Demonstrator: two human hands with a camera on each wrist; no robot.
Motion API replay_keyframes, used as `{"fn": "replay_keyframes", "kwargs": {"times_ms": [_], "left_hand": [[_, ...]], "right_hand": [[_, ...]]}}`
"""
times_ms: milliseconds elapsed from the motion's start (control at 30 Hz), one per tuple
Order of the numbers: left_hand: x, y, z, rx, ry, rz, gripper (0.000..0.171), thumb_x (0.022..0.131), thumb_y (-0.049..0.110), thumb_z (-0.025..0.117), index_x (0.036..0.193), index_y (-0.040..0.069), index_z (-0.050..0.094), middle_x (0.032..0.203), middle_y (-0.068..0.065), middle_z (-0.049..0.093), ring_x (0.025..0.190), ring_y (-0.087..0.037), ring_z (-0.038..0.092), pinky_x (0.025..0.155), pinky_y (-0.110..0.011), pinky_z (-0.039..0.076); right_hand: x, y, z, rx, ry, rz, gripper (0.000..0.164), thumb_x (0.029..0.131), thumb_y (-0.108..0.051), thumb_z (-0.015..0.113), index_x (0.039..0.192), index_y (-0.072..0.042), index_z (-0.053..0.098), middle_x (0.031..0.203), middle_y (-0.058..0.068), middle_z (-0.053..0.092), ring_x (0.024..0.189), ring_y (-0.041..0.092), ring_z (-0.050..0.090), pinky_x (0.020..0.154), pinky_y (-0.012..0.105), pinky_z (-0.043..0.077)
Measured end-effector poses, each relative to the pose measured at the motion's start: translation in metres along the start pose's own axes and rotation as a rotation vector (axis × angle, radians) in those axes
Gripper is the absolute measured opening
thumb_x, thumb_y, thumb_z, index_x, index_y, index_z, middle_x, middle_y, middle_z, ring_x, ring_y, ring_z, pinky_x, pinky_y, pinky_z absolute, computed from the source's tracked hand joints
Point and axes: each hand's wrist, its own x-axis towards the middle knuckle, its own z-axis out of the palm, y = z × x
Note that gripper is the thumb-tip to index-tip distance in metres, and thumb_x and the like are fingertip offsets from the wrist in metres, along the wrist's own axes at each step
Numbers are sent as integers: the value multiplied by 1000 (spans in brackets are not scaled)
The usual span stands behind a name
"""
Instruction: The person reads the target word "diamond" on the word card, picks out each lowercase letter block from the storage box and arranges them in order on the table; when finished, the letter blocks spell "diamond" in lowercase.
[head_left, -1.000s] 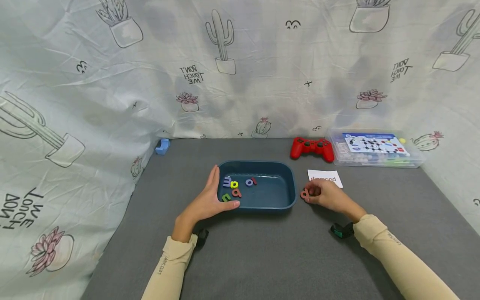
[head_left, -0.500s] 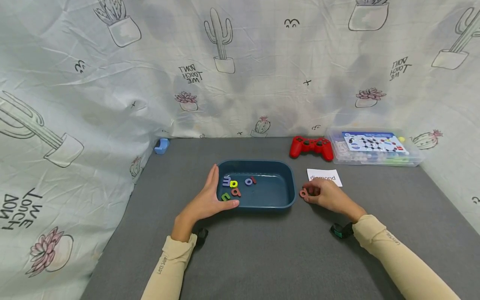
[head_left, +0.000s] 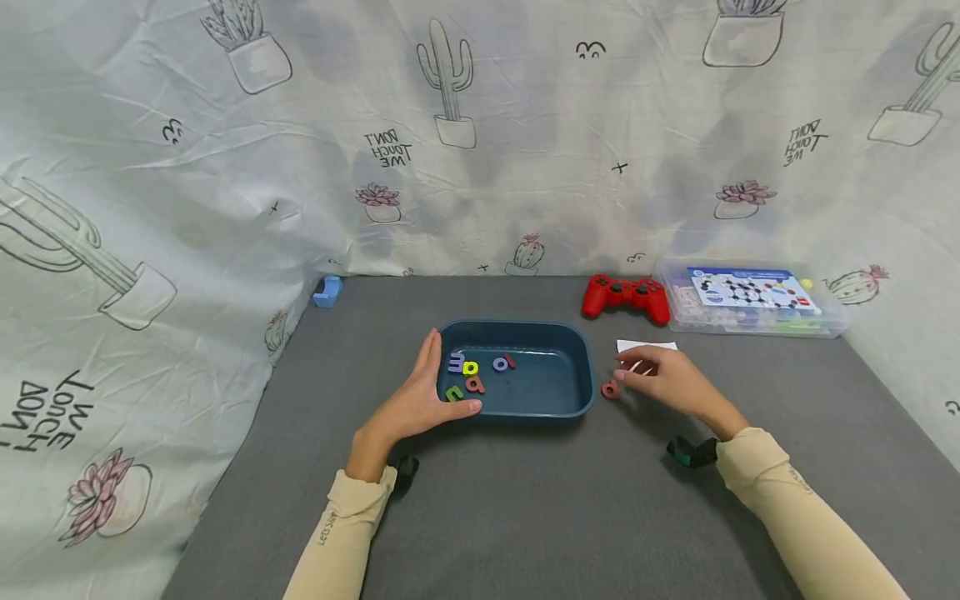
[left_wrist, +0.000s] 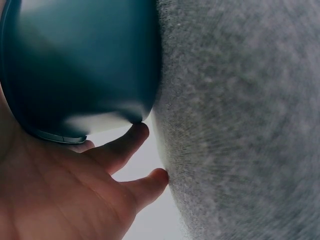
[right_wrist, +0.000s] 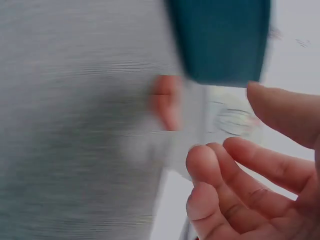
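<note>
Right hand (head_left: 671, 385) just beside a loose red letter (head_left: 615, 392), pinching nothing

I judge the step in hand to be laying out small letters beside the tray (head_left: 551, 383): one lies on the tabletop (head_left: 525, 517), just beyond the tray's right end. My right fingers are bent and loosely spread, a clear gap between thumb and fingertips, with nothing in them; the letter lies near them, apart. My left hand (head_left: 416, 404) braces the tray, thumb along the near rim and straight fingers against the left end.

Whether I adjust this letter or fetch another, the next move seems to call for a light fingertip pinch on a thin piece, while the left hand keeps the tray from sliding.

The tray is dark teal, smooth and softly shiny, with rounded corners and a raised rim; I would guess plastic. Inside, toward the left half, lie a purple m (head_left: 456, 362), a yellow piece (head_left: 476, 370), a green n (head_left: 454, 393), another red letter (head_left: 478, 387), a purple ring-shaped letter (head_left: 495, 365) and a short dark red stroke (head_left: 511, 361). The grey surface under them all looks grainy, like cloth. Past my right hand, a flat white card (head_left: 645, 342) is mostly covered, so I cannot read it.
</note>
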Motion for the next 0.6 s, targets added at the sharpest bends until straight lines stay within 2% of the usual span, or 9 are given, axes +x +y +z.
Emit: {"fn": "replay_keyframes", "kwargs": {"times_ms": [133, 233, 333, 400, 600], "left_hand": [[0, 0, 0, 5, -4, -1, 135, 87, 57, 83, 171, 14, -14, 177, -5, -21, 163, -37, 1, 124, -63, 17], [-1, 0, 0, 9, -5, 3, 138, 85, 64, 82, 171, 13, -14, 177, -5, -21, 163, -38, 2, 124, -63, 17], [-1, 1, -1, 11, -7, 8, 139, 85, 65, 81, 171, 12, -13, 177, -6, -21, 163, -39, 2, 124, -64, 17], [-1, 1, -1, 12, -8, 10, 138, 85, 64, 82, 171, 12, -14, 177, -7, -21, 162, -40, 2, 124, -64, 17], [0, -2, 0, 12, -3, 11, 138, 85, 65, 82, 171, 14, -14, 177, -4, -21, 163, -37, 2, 125, -63, 17]], "right_hand": [[4, -11, -15, 94, 53, -10, 40, 107, -19, 68, 139, 5, 66, 126, 17, 73, 111, 31, 68, 87, 20, 54], [10, -21, -23, 165, 74, -14, 44, 109, -22, 66, 146, 1, 62, 137, 18, 68, 119, 26, 67, 91, 16, 52], [17, -32, -27, 229, 90, -21, 46, 109, -26, 66, 150, -5, 60, 141, 16, 66, 120, 18, 66, 93, 17, 51], [22, -40, -27, 256, 95, -24, 49, 109, -29, 66, 152, -8, 59, 144, 15, 64, 121, 17, 66, 94, 18, 52], [44, -61, -18, 353, 91, -67, 51, 109, -29, 67, 155, -11, 57, 151, 12, 60, 130, 26, 64, 99, 22, 52]]}}
